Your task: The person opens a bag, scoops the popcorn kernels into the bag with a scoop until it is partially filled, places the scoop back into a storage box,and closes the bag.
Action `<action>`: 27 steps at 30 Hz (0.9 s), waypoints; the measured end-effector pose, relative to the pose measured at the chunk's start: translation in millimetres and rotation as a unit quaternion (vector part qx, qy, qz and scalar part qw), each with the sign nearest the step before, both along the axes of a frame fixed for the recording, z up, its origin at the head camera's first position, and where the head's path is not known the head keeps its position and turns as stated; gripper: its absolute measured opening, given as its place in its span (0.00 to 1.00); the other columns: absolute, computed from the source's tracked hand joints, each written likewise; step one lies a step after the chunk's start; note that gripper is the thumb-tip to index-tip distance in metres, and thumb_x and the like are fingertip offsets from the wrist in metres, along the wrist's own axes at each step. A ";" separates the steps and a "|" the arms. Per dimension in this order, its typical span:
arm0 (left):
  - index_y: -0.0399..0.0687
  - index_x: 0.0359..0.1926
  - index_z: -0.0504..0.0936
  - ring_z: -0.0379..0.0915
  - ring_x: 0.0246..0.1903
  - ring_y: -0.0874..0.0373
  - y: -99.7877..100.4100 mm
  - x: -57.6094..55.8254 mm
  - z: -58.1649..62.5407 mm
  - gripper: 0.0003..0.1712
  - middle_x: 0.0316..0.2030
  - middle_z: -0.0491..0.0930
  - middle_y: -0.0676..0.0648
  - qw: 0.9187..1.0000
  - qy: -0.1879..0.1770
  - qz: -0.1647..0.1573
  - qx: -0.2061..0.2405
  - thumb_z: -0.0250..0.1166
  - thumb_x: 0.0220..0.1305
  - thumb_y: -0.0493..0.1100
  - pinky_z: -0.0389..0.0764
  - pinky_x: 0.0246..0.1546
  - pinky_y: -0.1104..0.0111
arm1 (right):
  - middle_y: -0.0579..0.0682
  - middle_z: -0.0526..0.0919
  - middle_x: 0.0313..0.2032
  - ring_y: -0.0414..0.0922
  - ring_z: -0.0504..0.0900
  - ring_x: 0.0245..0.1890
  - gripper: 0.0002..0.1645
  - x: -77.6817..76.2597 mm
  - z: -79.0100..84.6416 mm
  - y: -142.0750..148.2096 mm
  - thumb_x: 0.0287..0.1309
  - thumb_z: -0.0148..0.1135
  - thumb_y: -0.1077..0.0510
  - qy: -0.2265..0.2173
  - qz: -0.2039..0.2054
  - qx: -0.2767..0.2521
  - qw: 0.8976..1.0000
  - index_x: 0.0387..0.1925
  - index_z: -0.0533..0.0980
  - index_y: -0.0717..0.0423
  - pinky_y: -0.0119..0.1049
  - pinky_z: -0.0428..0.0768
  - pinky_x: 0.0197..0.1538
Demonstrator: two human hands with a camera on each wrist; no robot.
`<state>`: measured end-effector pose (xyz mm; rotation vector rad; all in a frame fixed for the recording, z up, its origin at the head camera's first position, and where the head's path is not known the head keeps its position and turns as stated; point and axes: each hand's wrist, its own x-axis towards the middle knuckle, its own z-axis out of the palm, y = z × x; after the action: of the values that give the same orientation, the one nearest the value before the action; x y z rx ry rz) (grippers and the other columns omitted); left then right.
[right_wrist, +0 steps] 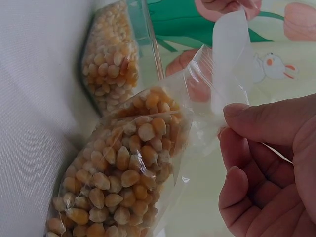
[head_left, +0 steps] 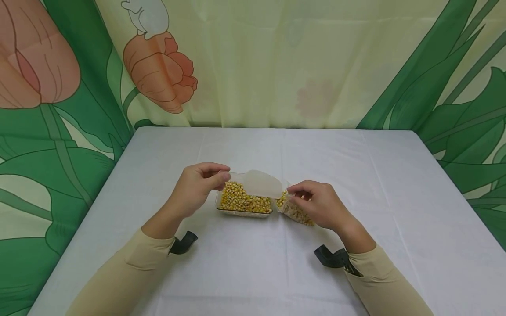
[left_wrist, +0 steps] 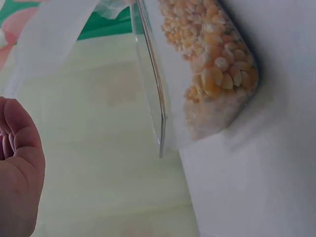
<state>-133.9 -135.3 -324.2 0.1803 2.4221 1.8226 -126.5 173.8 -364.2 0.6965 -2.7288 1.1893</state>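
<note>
A clear plastic bag (right_wrist: 118,173) of corn kernels leans on the table, its upper edge pinched between the thumb and index finger of my right hand (head_left: 318,202). A thin translucent white sheet (head_left: 262,184) stretches between my two hands, above the kernels. My left hand (head_left: 201,184) has thumb and fingers together at the far end of the sheet, over the left back of a clear rectangular container (head_left: 245,214). Corn kernels (head_left: 241,199) partly fill that container, which stands just left of the bag. In the left wrist view the left fingertips are cut off by the frame edge.
A white cloth (head_left: 245,267) covers the table. Behind it hangs a curtain (head_left: 269,66) printed with leaves, flowers and a rabbit. Black wrist mounts (head_left: 183,242) stick out from both beige sleeves, low over the table.
</note>
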 end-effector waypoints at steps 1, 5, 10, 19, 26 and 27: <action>0.33 0.52 0.83 0.80 0.41 0.43 -2.0 -0.5 -0.6 0.16 0.41 0.82 0.40 1.000 -0.003 0.000 0.007 0.66 0.69 0.41 0.83 0.44 0.66 | 0.42 0.84 0.33 0.41 0.78 0.32 0.10 0.0 -0.1 0.1 0.57 0.70 0.67 0.000 0.000 -0.001 1.000 0.42 0.85 0.59 0.35 0.79 0.36; 0.30 0.54 0.80 0.79 0.39 0.52 -11.3 -3.4 -4.5 0.18 0.40 0.81 0.42 0.999 -0.026 0.014 0.031 0.65 0.70 0.40 0.83 0.45 0.68 | 0.43 0.84 0.34 0.41 0.78 0.32 0.10 -0.1 -0.5 0.1 0.57 0.71 0.66 0.000 0.001 -0.003 1.000 0.43 0.85 0.60 0.35 0.79 0.36; 0.26 0.56 0.76 0.79 0.37 0.58 -23.3 -8.5 -11.5 0.20 0.41 0.80 0.41 0.995 -0.060 0.050 0.057 0.62 0.73 0.39 0.83 0.44 0.70 | 0.44 0.85 0.35 0.41 0.79 0.32 0.10 0.2 -0.3 0.0 0.58 0.70 0.66 0.009 -0.001 -0.008 1.000 0.42 0.86 0.59 0.35 0.79 0.36; 0.25 0.56 0.74 0.79 0.38 0.56 -33.3 -15.4 -26.3 0.21 0.43 0.80 0.38 0.993 -0.097 0.063 0.040 0.61 0.73 0.40 0.82 0.41 0.73 | 0.48 0.87 0.38 0.43 0.80 0.33 0.10 1.8 0.3 -0.8 0.57 0.69 0.70 0.047 -0.024 -0.033 0.998 0.42 0.86 0.60 0.34 0.79 0.35; 0.28 0.55 0.76 0.79 0.37 0.58 -31.1 -17.5 -36.0 0.18 0.43 0.81 0.39 0.991 -0.114 0.068 0.014 0.62 0.72 0.39 0.83 0.40 0.72 | 0.49 0.88 0.35 0.40 0.80 0.31 0.12 1.3 1.4 0.9 0.52 0.72 0.73 0.104 -0.033 -0.076 0.991 0.40 0.85 0.62 0.27 0.76 0.33; 0.28 0.55 0.76 0.79 0.36 0.59 -30.8 -17.8 -37.1 0.18 0.44 0.81 0.39 0.991 -0.116 0.067 0.012 0.62 0.72 0.39 0.83 0.40 0.72 | 0.49 0.87 0.35 0.40 0.79 0.30 0.12 1.1 1.4 1.1 0.51 0.72 0.74 0.110 -0.035 -0.083 0.990 0.39 0.85 0.62 0.26 0.76 0.33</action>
<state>-151.7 -166.1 -361.3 -0.1877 2.3021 1.8101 -125.4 174.9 -362.8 0.6613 -2.4216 1.2269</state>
